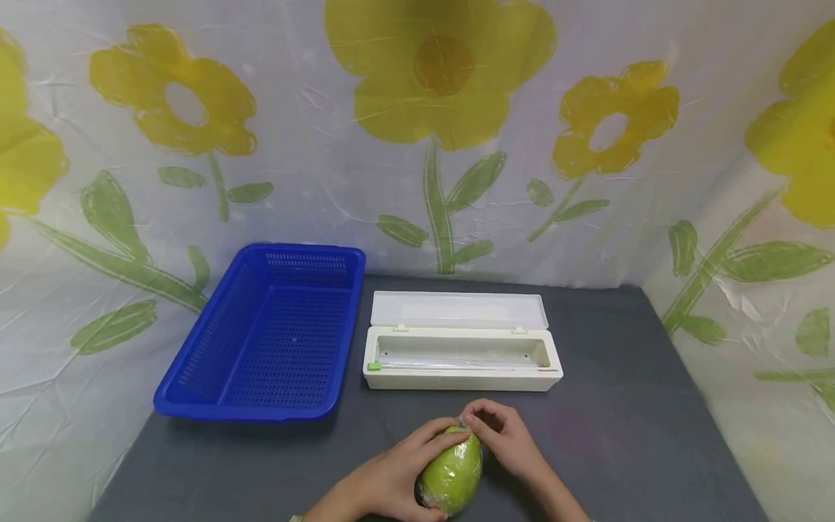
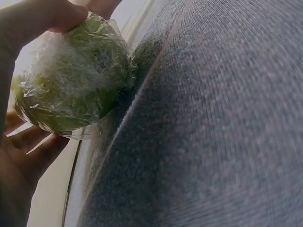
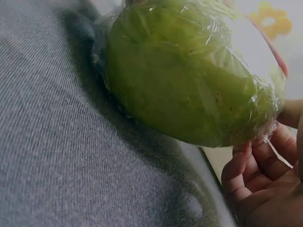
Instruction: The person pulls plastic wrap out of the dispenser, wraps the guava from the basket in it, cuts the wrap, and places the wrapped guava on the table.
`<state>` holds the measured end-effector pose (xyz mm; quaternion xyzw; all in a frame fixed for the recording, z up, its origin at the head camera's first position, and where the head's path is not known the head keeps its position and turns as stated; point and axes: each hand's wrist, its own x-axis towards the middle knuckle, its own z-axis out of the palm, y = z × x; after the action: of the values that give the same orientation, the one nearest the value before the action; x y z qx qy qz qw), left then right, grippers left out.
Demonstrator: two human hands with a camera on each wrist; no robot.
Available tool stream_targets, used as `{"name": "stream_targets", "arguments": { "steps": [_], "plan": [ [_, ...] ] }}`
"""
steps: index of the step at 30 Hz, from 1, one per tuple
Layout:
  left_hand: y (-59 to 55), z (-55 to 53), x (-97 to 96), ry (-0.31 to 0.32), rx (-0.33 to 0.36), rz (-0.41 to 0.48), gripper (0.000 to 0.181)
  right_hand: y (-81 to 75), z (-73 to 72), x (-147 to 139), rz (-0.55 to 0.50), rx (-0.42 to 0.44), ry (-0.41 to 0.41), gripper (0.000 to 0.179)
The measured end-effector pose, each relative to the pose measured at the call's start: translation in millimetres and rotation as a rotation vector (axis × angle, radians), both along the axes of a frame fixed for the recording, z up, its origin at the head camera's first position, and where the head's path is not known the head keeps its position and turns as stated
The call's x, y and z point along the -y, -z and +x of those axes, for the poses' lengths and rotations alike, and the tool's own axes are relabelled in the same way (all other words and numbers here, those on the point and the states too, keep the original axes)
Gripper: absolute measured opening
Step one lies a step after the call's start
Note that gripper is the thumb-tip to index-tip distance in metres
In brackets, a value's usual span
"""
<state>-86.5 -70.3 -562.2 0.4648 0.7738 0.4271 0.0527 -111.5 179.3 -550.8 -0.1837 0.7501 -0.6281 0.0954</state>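
A smooth oval green fruit (image 1: 454, 473), like a mango, is wrapped in clear cling film (image 3: 227, 56) at the table's near side. My left hand (image 1: 399, 467) grips it from the left, fingers over the far end and thumb at the near end. At the far end, the thumb and fingers of my right hand (image 1: 507, 437) pinch the film's gathered edge. Crumpled film bunches over the near end of the fruit, facing the left wrist view.
Behind the hands stands a white cling film box (image 1: 457, 382) with its lid (image 1: 457, 310) tipped back and a green slider (image 1: 374, 366) at its left. A blue slotted basket (image 1: 293, 348) sits at the back left. The grey cloth (image 1: 620, 406) covers the table, with a flowered curtain behind.
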Motion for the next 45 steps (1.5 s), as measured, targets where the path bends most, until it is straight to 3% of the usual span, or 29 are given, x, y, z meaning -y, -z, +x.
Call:
{"name": "stream_targets", "arguments": {
  "steps": [3,6,10,14,19,26,31,34,36,41,45],
  "plan": [
    [0.5,-0.4,-1.0,-0.005,-0.041,0.016,0.110,-0.6,0.1,2,0.005,0.005,0.023,0.015],
    [0.6,0.4,-0.6,-0.026,-0.030,0.009,0.109,-1.4,3.2,7,0.040,-0.030,0.098,0.017],
    [-0.6,2.3,-0.6,-0.057,0.051,-0.014,0.117,-4.2,12.6,13,0.166,-0.113,0.229,0.025],
    [-2.3,3.6,-0.9,-0.069,0.109,-0.014,0.125,-6.1,23.6,14,0.299,-0.227,0.267,0.029],
    [-2.0,4.7,-1.1,-0.086,0.100,-0.017,0.123,-2.1,32.5,12,0.333,-0.324,0.204,0.038],
    [-1.6,4.5,-4.5,-0.098,0.103,-0.019,0.129,4.7,33.6,10,0.325,-0.434,0.144,0.041],
    [-0.5,4.4,-4.7,-0.100,0.154,0.005,0.128,5.1,33.4,9,0.323,-0.428,0.110,0.040],
    [0.6,3.9,-4.5,-0.112,0.197,0.027,0.126,3.8,33.9,7,0.332,-0.391,0.043,0.045],
    [1.1,3.5,-4.6,-0.128,0.225,0.040,0.125,3.2,34.7,4,0.361,-0.365,-0.024,0.064],
    [1.2,4.8,-5.6,-0.178,0.259,0.041,0.124,2.3,35.3,-1,0.442,-0.300,-0.160,0.136],
    [1.1,9.2,-7.9,-0.224,0.327,0.013,0.126,2.2,33.8,3,0.450,-0.274,-0.184,0.144]
  ]
}}
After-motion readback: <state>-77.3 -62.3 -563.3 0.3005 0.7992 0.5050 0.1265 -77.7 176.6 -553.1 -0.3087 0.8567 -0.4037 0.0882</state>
